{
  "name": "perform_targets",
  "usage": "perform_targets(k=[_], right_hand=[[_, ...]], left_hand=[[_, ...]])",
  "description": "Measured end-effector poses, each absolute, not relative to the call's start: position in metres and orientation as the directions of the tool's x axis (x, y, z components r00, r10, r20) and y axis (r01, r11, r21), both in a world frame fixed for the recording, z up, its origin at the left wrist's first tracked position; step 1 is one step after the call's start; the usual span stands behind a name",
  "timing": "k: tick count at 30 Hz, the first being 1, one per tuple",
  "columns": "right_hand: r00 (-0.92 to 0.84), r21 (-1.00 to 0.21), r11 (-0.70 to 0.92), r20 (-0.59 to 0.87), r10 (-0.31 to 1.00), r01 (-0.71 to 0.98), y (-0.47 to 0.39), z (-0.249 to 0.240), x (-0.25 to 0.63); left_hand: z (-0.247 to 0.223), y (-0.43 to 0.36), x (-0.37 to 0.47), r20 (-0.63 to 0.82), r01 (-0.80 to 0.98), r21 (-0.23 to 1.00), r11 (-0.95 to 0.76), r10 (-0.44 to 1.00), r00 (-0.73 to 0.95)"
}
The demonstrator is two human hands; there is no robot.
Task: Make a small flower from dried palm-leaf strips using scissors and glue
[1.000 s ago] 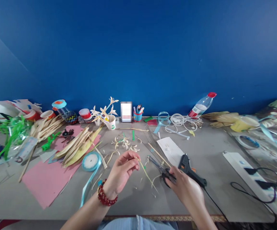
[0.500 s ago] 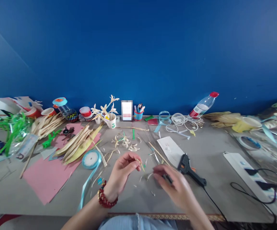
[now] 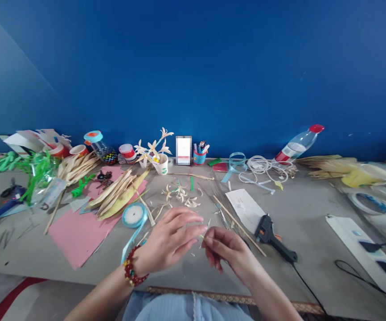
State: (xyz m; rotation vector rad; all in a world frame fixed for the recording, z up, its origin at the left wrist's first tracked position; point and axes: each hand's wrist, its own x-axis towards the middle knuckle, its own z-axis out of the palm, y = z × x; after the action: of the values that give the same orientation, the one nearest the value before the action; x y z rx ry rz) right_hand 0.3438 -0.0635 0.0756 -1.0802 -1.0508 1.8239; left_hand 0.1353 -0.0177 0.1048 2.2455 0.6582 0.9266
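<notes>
My left hand (image 3: pixel 176 236), with a red bead bracelet (image 3: pixel 133 267) at its wrist, has its fingers apart beside the other hand. Thumb and fingers of my right hand (image 3: pixel 224 249) pinch a thin pale strip (image 3: pixel 202 239), whose end shows near the left fingertips. Behind the hands lie curled pale husk petals (image 3: pixel 192 202) and small scraps. A spool of light blue ribbon (image 3: pixel 133 215) rests left of my left hand. The black glue gun (image 3: pixel 273 238) lies to the right of my right hand.
Pink paper (image 3: pixel 75 236) and dried husks (image 3: pixel 116 196) lie to the left. Husk flowers stand in a white cup (image 3: pixel 161 165) near the blue wall. A white power strip (image 3: pixel 363 249) is at the right, and a bottle (image 3: pixel 296 147) leans behind.
My left hand has opened off the thin strip, and my right hand has come in and pinched it. The view has shifted slightly left.
</notes>
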Motion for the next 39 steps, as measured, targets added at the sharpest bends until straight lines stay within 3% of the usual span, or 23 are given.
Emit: perform_targets(k=[2, 5, 11, 14, 18, 21, 24, 26, 28, 33, 39], right_hand=[[-0.395, -0.869, -0.435, -0.323, 0.86, -0.235, -0.064, 0.077, 0.343], [-0.431, -0.861, -0.453, -0.327, 0.841, -0.23, -0.065, 0.079, 0.344], [-0.422, -0.965, -0.258, -0.255, 0.87, 0.051, -0.066, 0.081, 0.35], [-0.38, -0.972, -0.144, -0.206, 0.902, 0.184, -0.067, 0.086, 0.351], [-0.299, -0.918, 0.064, -0.061, 0.952, 0.391, -0.068, 0.095, 0.349], [-0.286, -0.884, 0.128, -0.007, 0.958, 0.449, -0.069, 0.097, 0.348], [-0.281, -0.882, 0.128, -0.005, 0.96, 0.453, -0.069, 0.096, 0.349], [-0.278, -0.888, 0.126, -0.003, 0.961, 0.443, -0.068, 0.095, 0.349], [-0.276, -0.887, 0.129, 0.003, 0.961, 0.442, -0.067, 0.096, 0.35], [-0.293, -0.853, 0.163, 0.012, 0.956, 0.496, -0.064, 0.098, 0.352], [-0.288, -0.754, 0.243, 0.075, 0.955, 0.61, -0.064, 0.098, 0.356]], left_hand=[[0.113, -0.014, 0.134, 0.443, 0.219, 0.611, -0.76, 0.558, 0.702], [0.118, -0.01, 0.136, 0.427, 0.207, 0.581, -0.787, 0.512, 0.745], [0.116, -0.012, 0.136, 0.37, 0.202, 0.679, -0.705, 0.567, 0.736], [0.115, -0.017, 0.136, 0.262, 0.234, 0.8, -0.552, 0.674, 0.691], [0.11, -0.02, 0.136, 0.048, 0.166, 0.968, -0.187, 0.793, 0.608], [0.102, -0.02, 0.135, -0.03, -0.001, 0.999, 0.039, 0.789, 0.614], [0.098, -0.019, 0.136, -0.064, -0.083, 0.986, 0.147, 0.78, 0.622], [0.099, -0.019, 0.137, -0.066, -0.03, 0.994, 0.105, 0.794, 0.605], [0.102, -0.02, 0.137, -0.016, 0.087, 0.995, -0.039, 0.828, 0.561], [0.105, -0.022, 0.138, 0.252, 0.249, 0.871, -0.423, 0.821, 0.513], [0.103, -0.022, 0.138, 0.291, 0.277, 0.836, -0.473, 0.811, 0.507]])
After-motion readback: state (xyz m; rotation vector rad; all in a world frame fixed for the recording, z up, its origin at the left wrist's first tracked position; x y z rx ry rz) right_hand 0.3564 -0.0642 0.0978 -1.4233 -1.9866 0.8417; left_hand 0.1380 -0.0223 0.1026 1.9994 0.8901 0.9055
